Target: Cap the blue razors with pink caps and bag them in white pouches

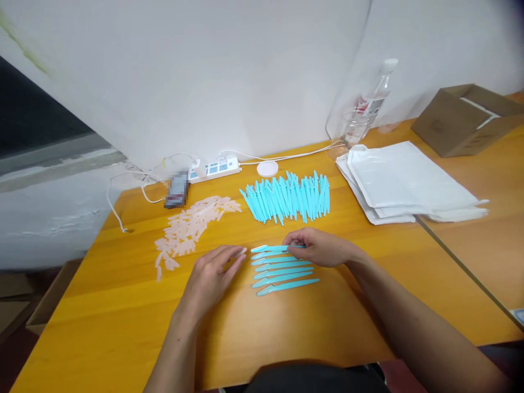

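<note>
My right hand (317, 245) is closed round the handle of a turquoise eyebrow razor (268, 249), whose blade end points left. Beneath it, a column of several like razors (282, 271) lies on the table, blade ends to the left. Just left of the held razor's tip, my left hand (216, 270) pinches a small pale cap (244, 251) between thumb and fingertips. Cap and razor are a short gap apart. Farther left is a loose pile of pale pink caps (186, 226). Behind the column, many more turquoise razors (286, 197) lie side by side in a heap.
A power strip (215, 169) with white cables runs along the wall, beside a blurred dark device (177, 190). Nearby lies a round white lid (267, 168). White plastic bags (401, 180), a clear bottle (370, 103) and a cardboard box (462, 120) are on the right.
</note>
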The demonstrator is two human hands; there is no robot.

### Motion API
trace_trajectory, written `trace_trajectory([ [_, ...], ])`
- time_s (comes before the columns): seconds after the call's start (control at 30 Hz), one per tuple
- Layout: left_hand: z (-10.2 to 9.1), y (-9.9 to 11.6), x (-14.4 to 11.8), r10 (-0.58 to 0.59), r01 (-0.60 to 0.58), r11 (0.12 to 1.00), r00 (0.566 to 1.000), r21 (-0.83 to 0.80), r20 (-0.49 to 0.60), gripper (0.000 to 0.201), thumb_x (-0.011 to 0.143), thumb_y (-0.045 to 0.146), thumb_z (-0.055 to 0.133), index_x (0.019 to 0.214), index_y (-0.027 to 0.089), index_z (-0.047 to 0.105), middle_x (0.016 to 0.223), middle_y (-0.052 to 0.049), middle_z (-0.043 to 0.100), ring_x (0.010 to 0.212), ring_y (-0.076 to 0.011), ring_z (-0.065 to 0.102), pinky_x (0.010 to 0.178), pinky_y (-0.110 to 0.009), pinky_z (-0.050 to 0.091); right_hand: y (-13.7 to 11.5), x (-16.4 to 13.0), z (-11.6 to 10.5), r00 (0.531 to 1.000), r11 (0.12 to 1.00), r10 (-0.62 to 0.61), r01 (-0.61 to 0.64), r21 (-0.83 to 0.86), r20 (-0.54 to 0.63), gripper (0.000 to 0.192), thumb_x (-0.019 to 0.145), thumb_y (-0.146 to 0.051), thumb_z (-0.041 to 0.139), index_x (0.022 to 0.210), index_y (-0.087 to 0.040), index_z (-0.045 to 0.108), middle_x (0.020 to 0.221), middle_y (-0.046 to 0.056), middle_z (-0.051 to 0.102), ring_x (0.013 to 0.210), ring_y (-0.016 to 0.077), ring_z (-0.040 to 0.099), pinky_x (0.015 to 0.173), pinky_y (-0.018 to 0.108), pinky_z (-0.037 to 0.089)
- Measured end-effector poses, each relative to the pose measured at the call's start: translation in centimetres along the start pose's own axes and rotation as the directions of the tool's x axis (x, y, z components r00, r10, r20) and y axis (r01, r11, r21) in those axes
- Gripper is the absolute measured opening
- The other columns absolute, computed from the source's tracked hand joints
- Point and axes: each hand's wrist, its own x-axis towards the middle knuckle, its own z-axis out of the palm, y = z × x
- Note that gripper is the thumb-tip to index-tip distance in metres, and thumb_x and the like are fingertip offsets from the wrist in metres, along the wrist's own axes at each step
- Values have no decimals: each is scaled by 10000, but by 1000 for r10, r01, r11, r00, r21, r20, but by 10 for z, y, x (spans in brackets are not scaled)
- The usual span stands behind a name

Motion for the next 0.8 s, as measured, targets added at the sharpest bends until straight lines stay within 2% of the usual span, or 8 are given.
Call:
trace_trajectory([
  [0.17,10,7,3,65,-65,997,998,36,14,145,966,223,628,1088,175,690,976,-60,763,869,-161,728,802,-262,571,2,-2,1,1000,998,-12,11,-58,-14,202,887,-284,542,919,-154,693,730,-3,594,630,112,477,563,224,368],
  [0.33,19,16,10,107,-112,992,992,58,72,158,978,228,609,1110,184,682,1020,-65,765,922,-181,731,847,-290,575,-6,-2,4,997,993,-59,63,-95,45,176,885,-242,530,887,-155,683,708,-7,599,609,104,464,553,220,353],
  [0.43,17,26,6,126,-136,988,985,78,118,199,983,230,596,1163,187,668,1066,-76,766,946,-199,737,852,-307,582,-14,-9,1,987,991,-70,85,-102,143,199,903,-269,525,787,-160,646,633,-28,547,550,90,409,515,220,317],
  [0.53,13,42,-12,140,-148,988,978,46,152,216,981,219,597,1186,195,664,1060,-69,770,923,-191,744,824,-290,589,-18,-19,-8,971,994,-61,81,-77,233,303,934,-376,523,758,-162,644,607,-36,516,531,87,382,500,223,301],
  [0.6,15,55,-27,149,-155,988,976,26,160,206,980,201,596,1172,197,670,1038,-62,773,910,-184,746,807,-283,587,-16,-23,-15,983,990,-57,79,-119,172,354,937,-439,523,756,-163,653,609,-39,492,546,90,361,507,228,292],
  [0.7,24,70,-44,162,-166,985,981,37,107,189,963,160,612,1137,192,678,1002,-52,780,882,-183,745,804,-303,572,-9,-23,-24,1000,978,-11,6,-207,-25,386,934,-477,507,768,-169,671,607,-40,475,560,100,349,522,238,278],
  [0.8,27,75,-50,130,-132,987,991,91,30,203,933,159,657,1129,207,683,1059,-61,773,931,-206,731,838,-356,540,0,-18,-27,971,961,43,-105,-256,-236,375,913,-478,519,739,-175,655,602,-27,505,570,114,391,542,251,285],
])
